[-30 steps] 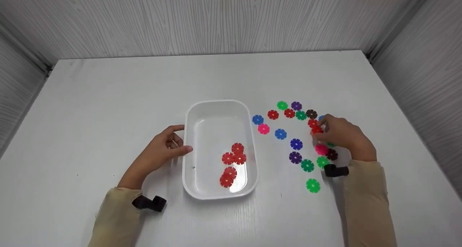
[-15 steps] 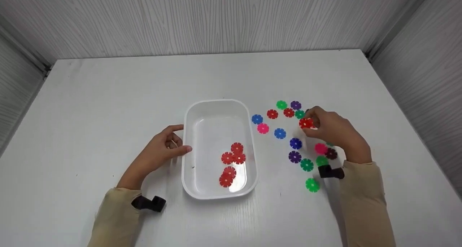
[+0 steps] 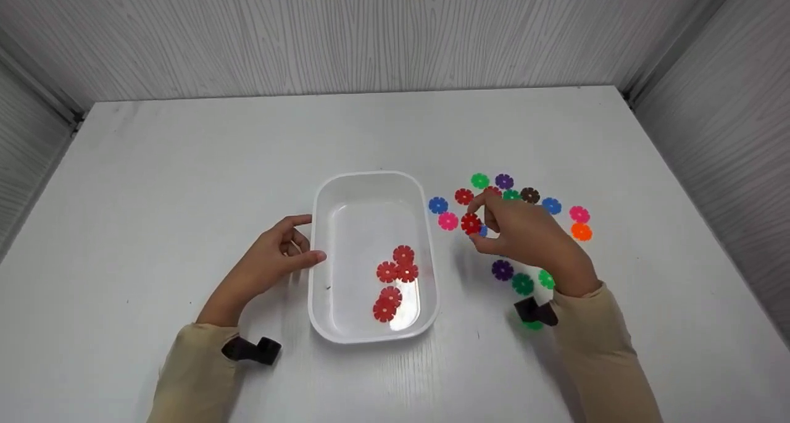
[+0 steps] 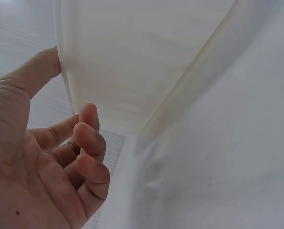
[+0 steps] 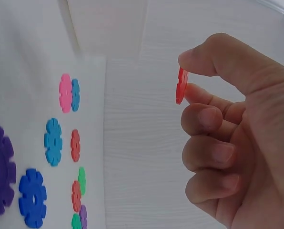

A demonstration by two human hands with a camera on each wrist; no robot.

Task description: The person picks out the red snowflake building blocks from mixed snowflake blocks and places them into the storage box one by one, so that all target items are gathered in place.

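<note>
Currently right hand (image 3: 524, 234) pinches a red disc (image 3: 471, 223) above the table (image 3: 185, 163). Left hand (image 3: 271, 259), fingers loosely curled and holding nothing, touches the tray (image 3: 370, 179) wall.

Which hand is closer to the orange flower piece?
Right. The right hand is just left of the orange piece; the left hand is far across the white tray.

You have a white table (image 3: 185, 163) under everything, walled by pale wood-grain panels (image 3: 370, 34). Right of the table's centre lie loose snowflake discs: a green one (image 3: 479, 180), a purple one (image 3: 503, 181), a brown one (image 3: 529, 194), then pink (image 3: 578, 213) and orange (image 3: 581, 231) (farthest right).
</note>
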